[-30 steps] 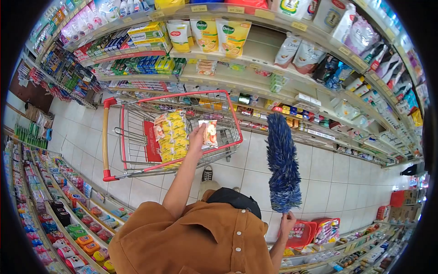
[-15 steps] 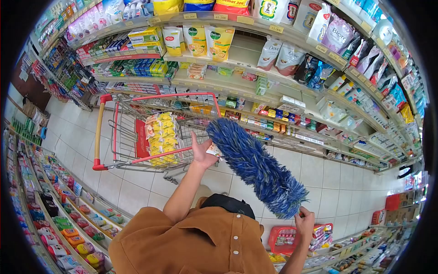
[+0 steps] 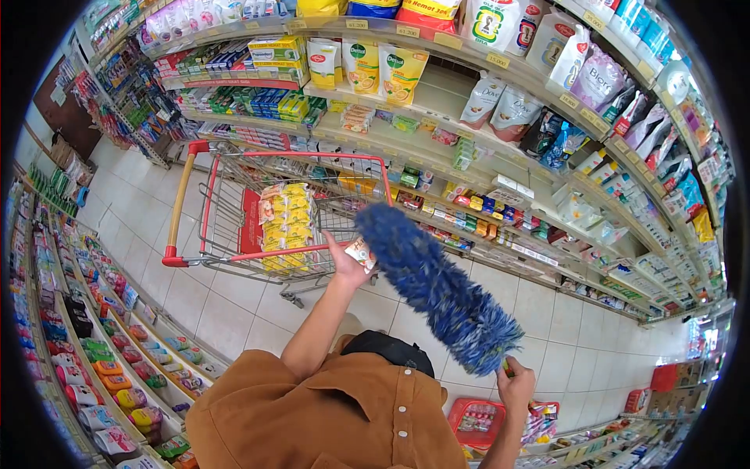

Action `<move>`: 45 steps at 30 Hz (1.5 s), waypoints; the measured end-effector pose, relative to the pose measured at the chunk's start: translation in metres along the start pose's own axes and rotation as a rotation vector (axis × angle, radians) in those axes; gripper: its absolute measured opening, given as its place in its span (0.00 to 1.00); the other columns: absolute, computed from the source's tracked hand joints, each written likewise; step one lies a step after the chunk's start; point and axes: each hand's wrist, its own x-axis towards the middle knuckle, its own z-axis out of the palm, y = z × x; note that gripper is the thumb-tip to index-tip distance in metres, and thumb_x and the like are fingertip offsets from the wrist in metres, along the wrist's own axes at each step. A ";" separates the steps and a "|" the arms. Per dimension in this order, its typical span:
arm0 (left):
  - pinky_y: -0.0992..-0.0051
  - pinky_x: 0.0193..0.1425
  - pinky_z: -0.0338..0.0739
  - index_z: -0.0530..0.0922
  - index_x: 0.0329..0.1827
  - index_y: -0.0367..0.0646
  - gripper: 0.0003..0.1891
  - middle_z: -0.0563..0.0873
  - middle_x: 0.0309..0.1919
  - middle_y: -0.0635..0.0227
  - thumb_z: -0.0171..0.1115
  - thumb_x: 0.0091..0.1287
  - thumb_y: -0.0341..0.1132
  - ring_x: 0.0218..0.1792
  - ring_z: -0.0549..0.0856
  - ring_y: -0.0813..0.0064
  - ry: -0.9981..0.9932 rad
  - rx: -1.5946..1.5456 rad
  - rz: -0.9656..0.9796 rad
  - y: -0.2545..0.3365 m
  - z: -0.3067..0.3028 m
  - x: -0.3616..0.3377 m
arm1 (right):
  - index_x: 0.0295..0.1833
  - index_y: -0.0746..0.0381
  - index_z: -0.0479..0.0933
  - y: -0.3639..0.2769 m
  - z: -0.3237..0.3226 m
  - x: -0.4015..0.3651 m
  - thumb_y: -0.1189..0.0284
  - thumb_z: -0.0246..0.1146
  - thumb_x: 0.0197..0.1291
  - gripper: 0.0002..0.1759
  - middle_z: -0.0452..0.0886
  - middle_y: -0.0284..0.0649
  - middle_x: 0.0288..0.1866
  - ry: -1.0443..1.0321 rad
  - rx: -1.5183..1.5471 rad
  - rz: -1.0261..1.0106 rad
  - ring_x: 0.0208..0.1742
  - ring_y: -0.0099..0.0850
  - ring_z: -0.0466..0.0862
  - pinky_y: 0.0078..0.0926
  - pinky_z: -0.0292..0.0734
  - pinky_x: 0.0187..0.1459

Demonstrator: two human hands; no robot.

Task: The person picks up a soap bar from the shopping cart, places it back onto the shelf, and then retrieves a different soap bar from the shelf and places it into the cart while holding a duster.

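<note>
My left hand [image 3: 348, 264] holds a small white packet [image 3: 360, 253] with reddish-orange print, its thumb pointing up beside it. The duster partly hides the packet and the fingers. In my right hand [image 3: 516, 385] is the handle end of a fluffy blue duster [image 3: 441, 289]. The duster slants up and left, its far end passing over the packet, slightly blurred. Left of my left hand stands a wire shopping cart [image 3: 312, 154] with red rails, holding yellow packs [image 3: 287, 227] in stacked rows.
Shelves [image 3: 461, 47] of pouches, boxes and bottles curve along the front and right. Another shelf with colourful packs [image 3: 129, 399] runs close on my left. A red basket [image 3: 478, 404] sits on the tiled floor [image 3: 547, 336] near my right forearm.
The duster's lower end and my right hand have shifted slightly left. More of the packet in my left hand shows. The cart and shelves appear a little further right in view.
</note>
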 end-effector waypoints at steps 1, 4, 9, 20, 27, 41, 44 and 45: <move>0.52 0.65 0.69 0.71 0.65 0.40 0.61 0.76 0.61 0.55 0.32 0.46 0.88 0.59 0.77 0.55 0.033 0.001 -0.015 0.002 0.007 -0.002 | 0.41 0.64 0.83 -0.003 0.000 0.003 0.66 0.70 0.49 0.16 0.78 0.53 0.22 0.005 0.008 -0.003 0.25 0.51 0.81 0.36 0.74 0.29; 0.51 0.64 0.70 0.71 0.65 0.41 0.62 0.77 0.61 0.55 0.31 0.45 0.89 0.58 0.77 0.55 -0.060 0.013 0.074 0.006 0.000 0.007 | 0.40 0.65 0.83 0.003 -0.001 0.004 0.67 0.69 0.48 0.16 0.79 0.53 0.22 0.003 0.058 -0.106 0.24 0.50 0.81 0.36 0.74 0.28; 0.48 0.68 0.65 0.67 0.70 0.44 0.62 0.74 0.64 0.54 0.32 0.46 0.88 0.64 0.73 0.53 -0.002 0.038 0.003 0.011 0.007 -0.008 | 0.40 0.66 0.83 0.011 0.005 0.008 0.69 0.69 0.48 0.14 0.79 0.52 0.21 0.025 0.021 -0.113 0.23 0.48 0.81 0.35 0.73 0.27; 0.42 0.71 0.58 0.65 0.70 0.43 0.58 0.69 0.67 0.50 0.33 0.51 0.86 0.68 0.68 0.48 -0.063 -0.025 0.026 0.014 0.003 -0.011 | 0.37 0.67 0.82 0.011 0.007 0.017 0.68 0.69 0.48 0.13 0.78 0.51 0.20 0.003 0.036 -0.140 0.22 0.47 0.80 0.35 0.72 0.26; 0.45 0.72 0.56 0.65 0.71 0.45 0.58 0.69 0.68 0.52 0.30 0.51 0.85 0.69 0.67 0.50 0.086 0.032 0.090 0.013 0.018 -0.025 | 0.37 0.65 0.82 0.012 0.007 0.015 0.68 0.69 0.47 0.13 0.79 0.49 0.21 0.038 0.049 -0.155 0.23 0.46 0.81 0.35 0.74 0.27; 0.45 0.73 0.56 0.63 0.72 0.45 0.58 0.66 0.70 0.53 0.31 0.51 0.86 0.69 0.66 0.51 -0.065 -0.023 0.023 0.020 -0.007 -0.029 | 0.37 0.67 0.82 0.021 0.019 0.005 0.68 0.69 0.49 0.14 0.78 0.53 0.21 0.019 0.059 -0.113 0.22 0.48 0.80 0.35 0.72 0.26; 0.44 0.72 0.56 0.67 0.70 0.47 0.56 0.68 0.69 0.52 0.33 0.52 0.85 0.68 0.68 0.50 -0.155 0.005 0.147 0.018 -0.011 -0.025 | 0.38 0.64 0.83 0.020 0.019 0.005 0.70 0.68 0.46 0.13 0.81 0.49 0.23 -0.015 0.065 -0.185 0.24 0.46 0.82 0.37 0.76 0.29; 0.47 0.72 0.58 0.67 0.69 0.46 0.55 0.70 0.67 0.52 0.34 0.53 0.84 0.67 0.69 0.51 -0.202 -0.019 0.126 0.019 -0.013 -0.024 | 0.38 0.64 0.83 0.022 0.022 0.005 0.70 0.68 0.46 0.13 0.81 0.50 0.23 -0.018 0.054 -0.160 0.25 0.46 0.82 0.37 0.76 0.29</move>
